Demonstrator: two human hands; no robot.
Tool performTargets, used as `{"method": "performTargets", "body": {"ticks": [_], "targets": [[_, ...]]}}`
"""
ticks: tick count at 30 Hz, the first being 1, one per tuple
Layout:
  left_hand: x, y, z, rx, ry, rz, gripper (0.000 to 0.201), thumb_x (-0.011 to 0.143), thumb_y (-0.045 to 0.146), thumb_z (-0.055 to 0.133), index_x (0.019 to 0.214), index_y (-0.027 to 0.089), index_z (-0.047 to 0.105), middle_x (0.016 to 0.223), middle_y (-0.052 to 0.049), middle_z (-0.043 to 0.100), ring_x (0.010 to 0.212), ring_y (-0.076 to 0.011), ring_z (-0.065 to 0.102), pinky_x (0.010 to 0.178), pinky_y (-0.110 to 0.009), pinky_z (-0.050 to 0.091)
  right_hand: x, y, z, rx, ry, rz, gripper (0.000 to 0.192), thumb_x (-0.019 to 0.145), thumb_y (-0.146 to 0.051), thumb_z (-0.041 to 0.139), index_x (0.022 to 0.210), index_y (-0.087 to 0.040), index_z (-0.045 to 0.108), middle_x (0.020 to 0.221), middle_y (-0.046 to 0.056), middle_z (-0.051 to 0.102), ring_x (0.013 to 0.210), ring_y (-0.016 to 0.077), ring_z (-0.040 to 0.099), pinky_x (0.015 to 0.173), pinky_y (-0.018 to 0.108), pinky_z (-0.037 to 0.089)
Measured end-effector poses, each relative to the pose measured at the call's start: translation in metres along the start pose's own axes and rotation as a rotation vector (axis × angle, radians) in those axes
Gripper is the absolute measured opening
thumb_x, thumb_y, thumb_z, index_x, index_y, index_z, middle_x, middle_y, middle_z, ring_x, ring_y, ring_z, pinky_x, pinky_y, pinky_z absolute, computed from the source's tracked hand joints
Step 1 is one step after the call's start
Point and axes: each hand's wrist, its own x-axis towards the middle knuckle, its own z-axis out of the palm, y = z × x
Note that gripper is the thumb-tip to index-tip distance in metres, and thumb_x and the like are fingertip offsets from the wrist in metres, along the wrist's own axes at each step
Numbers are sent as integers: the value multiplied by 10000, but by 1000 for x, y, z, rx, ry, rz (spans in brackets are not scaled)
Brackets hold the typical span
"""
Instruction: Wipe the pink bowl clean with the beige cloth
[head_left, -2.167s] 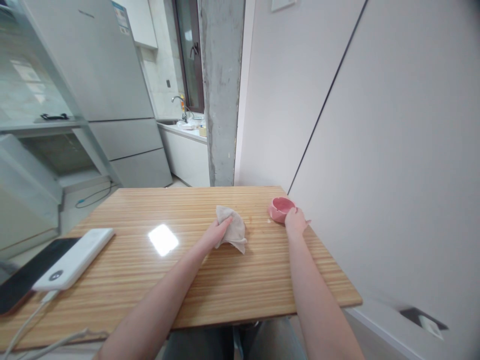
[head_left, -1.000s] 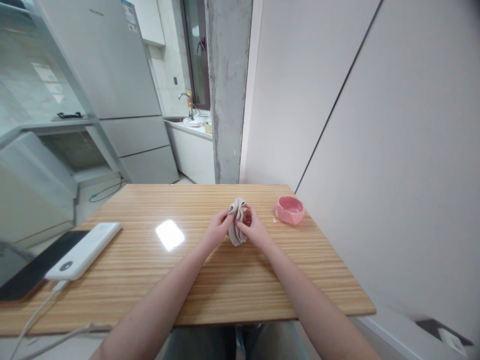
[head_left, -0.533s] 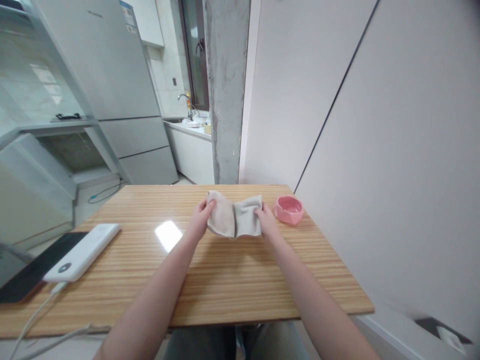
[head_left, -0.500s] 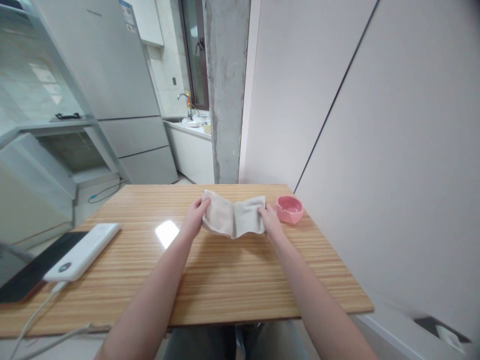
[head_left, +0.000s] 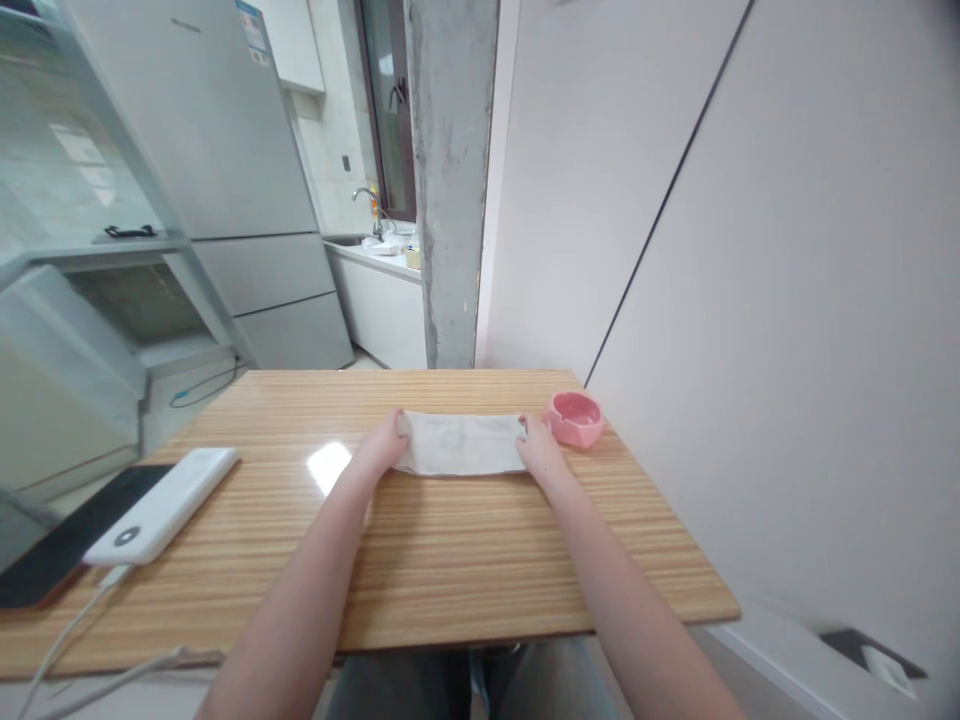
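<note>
A pale, off-white folded cloth (head_left: 461, 445) stretches flat as a long strip between my hands, at or just above the wooden table (head_left: 465, 560). My left hand (head_left: 391, 440) grips its left end, fingers closed on the edge. At the right end my right hand (head_left: 536, 445) pinches the cloth in the same way. Just beyond the right hand, near the table's right edge, stands a pink ashtray (head_left: 576, 418) with a notched rim.
On the left of the table a white power bank (head_left: 165, 505) with a cable (head_left: 71, 630) lies partly over a dark flat tablet-like object (head_left: 67, 545). A white wall (head_left: 675, 350) runs along the right. Behind are a fridge (head_left: 195, 150) and a sink counter (head_left: 379, 290).
The cloth was raised and bent in the middle like an open book; now it is pulled straight and flat. Both hands have lowered it slightly, and the left grip sits a little further left.
</note>
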Motion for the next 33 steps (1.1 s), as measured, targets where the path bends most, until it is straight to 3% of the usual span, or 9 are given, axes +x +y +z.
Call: {"method": "performTargets", "body": {"ticks": [3,6,8,13,17,22,27,30,33], "targets": [[-3,8,-2,13,127,32,655,736,152,504,1370,111,344,1088,-186,635,1003,-301,606,878,-393,424,-2,-5,2,41,-18,-8,314,695,-53,454,968,-167,559,921,92,608,871,189,557,786,310,414],[-14,28,8,-144,300,213,574,767,182,479,1333,168,387,1045,-97,622,901,-209,604,845,-328,447,-5,-13,8,141,-44,-54,247,669,-63,480,864,-183,572,835,36,577,809,156,529,769,293,412],[-23,44,22,-264,349,342,488,783,198,477,1271,189,450,1052,-68,605,865,-173,581,838,-302,452,-6,-19,13,254,-83,-73,235,650,-68,498,837,-186,579,757,2,556,747,138,519,736,278,421],[-36,65,62,-314,110,568,357,766,164,496,1109,200,585,1017,-75,629,881,-199,575,861,-334,448,-9,-33,22,718,-344,51,236,636,-108,520,849,-198,569,629,-50,555,509,102,492,504,225,414],[-35,60,74,-233,-26,609,349,720,135,531,1050,196,626,1059,-98,628,943,-239,584,870,-367,453,-8,-38,20,869,-382,165,137,686,-166,532,812,-195,579,617,-43,575,462,92,490,459,218,422],[-41,59,69,-348,-131,619,365,816,271,496,1169,207,562,1101,-93,630,901,-208,607,783,-323,489,-7,-36,21,738,-251,222,151,808,-323,482,868,-198,542,620,-25,562,492,126,517,488,257,436],[-43,60,53,-389,-60,619,335,900,352,359,1111,208,574,1075,-81,633,882,-187,593,708,-279,458,-15,-40,16,533,-178,-19,477,690,-85,519,1140,-210,420,844,10,618,726,147,588,696,275,446],[-37,57,46,-239,-25,624,320,907,368,340,870,200,609,831,-53,636,765,-179,562,672,-274,398,-26,-43,-12,342,-187,-156,419,650,-33,464,1035,-198,484,910,40,613,846,166,577,763,279,414],[-32,53,44,-57,-57,590,377,908,364,325,635,194,520,619,-20,542,633,-163,493,595,-269,323,-42,-31,-56,183,-136,-127,299,693,-76,429,951,-200,514,873,40,607,807,170,569,727,276,395]]}}
